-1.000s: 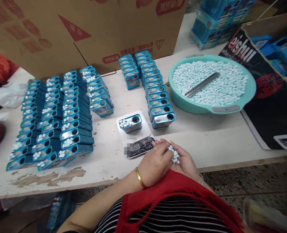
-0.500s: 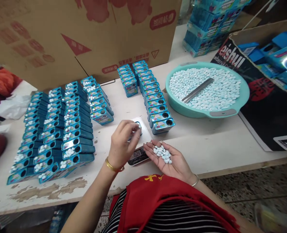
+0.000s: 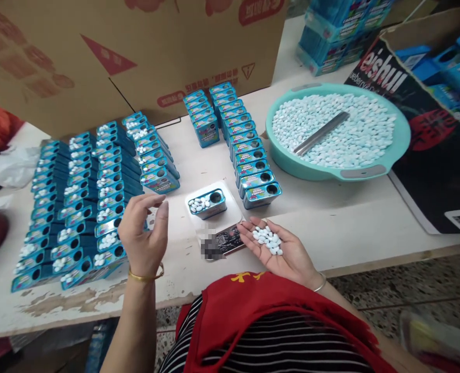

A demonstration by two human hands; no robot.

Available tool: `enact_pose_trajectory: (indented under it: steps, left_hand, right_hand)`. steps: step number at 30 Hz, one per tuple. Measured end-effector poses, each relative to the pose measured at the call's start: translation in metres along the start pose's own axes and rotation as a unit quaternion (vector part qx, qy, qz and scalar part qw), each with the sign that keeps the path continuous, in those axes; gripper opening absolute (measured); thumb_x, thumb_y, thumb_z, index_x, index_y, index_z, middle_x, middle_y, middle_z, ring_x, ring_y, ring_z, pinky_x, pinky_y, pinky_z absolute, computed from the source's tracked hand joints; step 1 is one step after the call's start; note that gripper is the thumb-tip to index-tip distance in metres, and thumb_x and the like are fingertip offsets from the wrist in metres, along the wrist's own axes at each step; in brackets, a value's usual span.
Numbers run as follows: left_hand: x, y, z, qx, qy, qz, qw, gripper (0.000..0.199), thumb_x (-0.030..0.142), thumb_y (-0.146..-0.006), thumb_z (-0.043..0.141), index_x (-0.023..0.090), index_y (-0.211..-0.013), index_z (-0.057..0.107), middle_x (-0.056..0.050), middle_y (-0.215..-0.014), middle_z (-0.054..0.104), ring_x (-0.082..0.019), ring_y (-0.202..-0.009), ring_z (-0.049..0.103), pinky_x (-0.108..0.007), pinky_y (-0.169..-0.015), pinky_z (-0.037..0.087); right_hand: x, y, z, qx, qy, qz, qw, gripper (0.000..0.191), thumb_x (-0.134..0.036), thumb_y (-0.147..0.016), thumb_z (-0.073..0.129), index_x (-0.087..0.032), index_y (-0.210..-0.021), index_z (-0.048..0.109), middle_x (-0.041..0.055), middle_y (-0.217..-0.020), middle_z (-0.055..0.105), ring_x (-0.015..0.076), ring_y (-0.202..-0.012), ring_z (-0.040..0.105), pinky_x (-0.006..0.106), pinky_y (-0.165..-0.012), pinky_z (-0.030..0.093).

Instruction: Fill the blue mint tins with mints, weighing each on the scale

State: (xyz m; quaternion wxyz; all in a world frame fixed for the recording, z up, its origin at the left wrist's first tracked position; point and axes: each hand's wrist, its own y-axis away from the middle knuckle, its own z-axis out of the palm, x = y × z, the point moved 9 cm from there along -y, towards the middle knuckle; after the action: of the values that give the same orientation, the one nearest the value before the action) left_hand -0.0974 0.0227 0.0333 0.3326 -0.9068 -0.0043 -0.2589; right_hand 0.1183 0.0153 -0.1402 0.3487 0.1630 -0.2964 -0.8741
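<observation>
My right hand (image 3: 290, 259) lies palm up and cupped in front of the scale's right side, holding a small heap of pale blue-white candies (image 3: 268, 240). My left hand (image 3: 144, 233) hovers left of the scale, thumb and fingers apart, with nothing visible between them. On the white platform of a small digital scale (image 3: 232, 207) stands a blue tin (image 3: 212, 212) with a round hole in its top; several candies lie on the top beside the hole. The scale's dark display panel is partly blurred out and reaches to my right fingertips.
Rows of tins (image 3: 111, 228), many topped with candies, stand at left. More tins (image 3: 249, 166) stand behind the scale. A turquoise basin (image 3: 327, 173) of candies holds a metal scoop (image 3: 321, 133). A cardboard box (image 3: 144, 67) backs the table; another box (image 3: 412, 155) holds tins at right.
My left hand has moved left, away from the tin on the scale, uncovering the tin and the candies on its top. My right hand still holds its candies, and the view has shifted slightly.
</observation>
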Motion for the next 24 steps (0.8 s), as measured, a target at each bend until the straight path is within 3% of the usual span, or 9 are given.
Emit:
enact_pose_trajectory:
  steps: [5, 14, 24]
  left_hand:
    - [-0.014, 0.014, 0.002, -0.022, -0.019, -0.014, 0.999, 0.010, 0.016, -0.083, 0.059, 0.017, -0.092, 0.063, -0.004, -0.086, 0.062, -0.013, -0.082, 0.057, -0.026, -0.067, 0.044]
    - [-0.009, 0.017, 0.015, -0.061, -0.005, 0.017, 0.998, 0.016, 0.019, -0.083, 0.060, 0.018, -0.099, 0.062, -0.004, -0.091, 0.062, -0.012, -0.078, 0.057, -0.025, -0.064, 0.045]
    - [0.004, 0.008, 0.048, -0.216, -0.013, 0.098, 0.971, 0.029, 0.026, -0.086, 0.057, 0.021, -0.115, 0.057, -0.008, -0.103, 0.058, -0.019, -0.095, 0.057, -0.036, -0.082, 0.049]
  right_hand:
    - [-0.005, 0.000, -0.011, 0.030, 0.000, -0.021, 0.999, 0.024, -0.018, -0.088, 0.045, -0.009, -0.095, 0.066, 0.0136, -0.098, 0.072, 0.0217, -0.103, 0.066, 0.035, -0.095, 0.051]
    - [-0.006, 0.003, -0.012, 0.046, -0.001, -0.033, 0.998, 0.025, -0.018, -0.090, 0.043, -0.010, -0.093, 0.066, 0.0118, -0.098, 0.072, 0.0209, -0.102, 0.066, 0.034, -0.094, 0.052]
    - [-0.008, 0.002, -0.010, 0.049, -0.007, -0.033, 0.998, 0.024, -0.018, -0.090, 0.045, -0.009, -0.093, 0.067, 0.0134, -0.096, 0.072, 0.0212, -0.100, 0.067, 0.035, -0.094, 0.052]
